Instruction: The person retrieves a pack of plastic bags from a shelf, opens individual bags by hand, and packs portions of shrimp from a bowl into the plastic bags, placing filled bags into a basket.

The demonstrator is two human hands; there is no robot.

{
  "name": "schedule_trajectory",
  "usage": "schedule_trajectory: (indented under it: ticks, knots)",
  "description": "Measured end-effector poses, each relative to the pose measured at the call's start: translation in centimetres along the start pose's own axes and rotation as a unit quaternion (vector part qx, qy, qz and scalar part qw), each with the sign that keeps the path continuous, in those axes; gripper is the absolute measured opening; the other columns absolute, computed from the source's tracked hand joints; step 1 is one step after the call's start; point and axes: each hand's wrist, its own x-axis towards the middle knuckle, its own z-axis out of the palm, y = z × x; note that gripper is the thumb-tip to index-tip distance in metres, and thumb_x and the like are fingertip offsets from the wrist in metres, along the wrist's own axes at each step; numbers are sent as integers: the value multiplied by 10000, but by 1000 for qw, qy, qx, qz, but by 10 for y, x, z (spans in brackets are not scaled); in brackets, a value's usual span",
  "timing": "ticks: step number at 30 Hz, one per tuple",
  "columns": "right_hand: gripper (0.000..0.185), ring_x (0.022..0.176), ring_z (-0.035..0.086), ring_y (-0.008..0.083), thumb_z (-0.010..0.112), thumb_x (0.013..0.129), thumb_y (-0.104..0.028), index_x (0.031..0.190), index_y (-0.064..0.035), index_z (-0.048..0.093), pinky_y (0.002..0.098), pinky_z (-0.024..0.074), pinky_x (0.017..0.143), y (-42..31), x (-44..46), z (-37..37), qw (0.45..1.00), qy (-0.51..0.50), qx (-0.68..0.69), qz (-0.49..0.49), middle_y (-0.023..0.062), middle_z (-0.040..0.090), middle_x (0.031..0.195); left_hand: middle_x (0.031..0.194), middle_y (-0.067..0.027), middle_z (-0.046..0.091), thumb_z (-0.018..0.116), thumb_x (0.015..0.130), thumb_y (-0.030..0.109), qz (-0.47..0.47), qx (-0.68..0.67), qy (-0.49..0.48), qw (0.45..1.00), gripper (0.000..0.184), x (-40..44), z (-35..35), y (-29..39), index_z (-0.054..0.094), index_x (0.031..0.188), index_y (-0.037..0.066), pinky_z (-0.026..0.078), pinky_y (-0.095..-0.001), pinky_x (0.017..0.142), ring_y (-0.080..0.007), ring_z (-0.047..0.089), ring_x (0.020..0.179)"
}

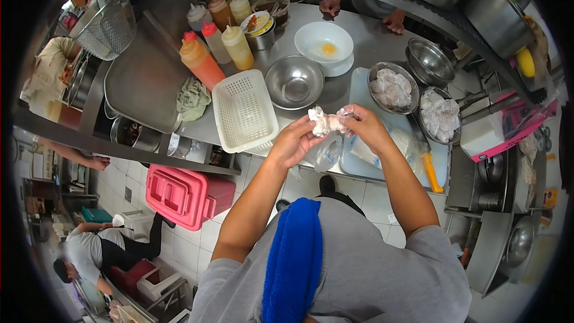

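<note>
A pale, flour-dusted piece of raw meat (326, 122) is stretched between my two hands above the counter's front edge. My left hand (294, 143) pinches its left end, and the fingers of my right hand (366, 129) close on the other end. Just beyond them stands a bare steel bowl (276, 91). On the right, a steel bowl (375, 100) and a second pan (426, 125) hold similar white-coated pieces. Beneath my right forearm, a clear plastic bag (402, 147) with white contents lies on the pale cutting board (360, 87).
A white perforated basket (224, 107) stands left of the bowl. A white bowl (311, 34) contains an egg yolk. A yellow-handled knife (431, 173) lies at the board's right edge. Sauce bottles (200, 60) stand at back left. Another person's hands (330, 6) rest across the counter.
</note>
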Motion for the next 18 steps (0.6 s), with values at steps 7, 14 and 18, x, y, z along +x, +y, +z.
schedule_trajectory:
  ticks: [7, 14, 18]
  knots:
    - [252, 789, 557, 92, 595, 871, -176, 1073, -26, 588, 245, 451, 686, 8, -2, -2, 1000, -25, -5, -7, 25, 626, 890, 1174, -134, 553, 485, 918, 58, 10, -19, -12, 1000, 334, -12, 1, -7, 440, 1243, -6, 491, -350, 921, -208, 573, 1065]
    - [338, 1102, 518, 265, 627, 836, -165, 1147, -34, 597, 345, 416, 924, 9, -22, 20, 950, 84, -230, -194, 150, 513, 1253, 1194, -100, 553, 489, 928, 75, 49, -37, 8, 998, 329, -17, 1, -7, 439, 1249, 24, 478, -338, 927, -197, 562, 1077]
    - [397, 1201, 436, 335, 643, 824, -173, 1201, -60, 590, 386, 363, 1002, 5, -29, 45, 910, 78, -299, -275, 183, 417, 1371, 1202, -89, 555, 471, 938, 77, 54, -45, 2, 997, 329, -15, -5, -11, 440, 1262, 28, 480, -336, 914, -189, 561, 1074]
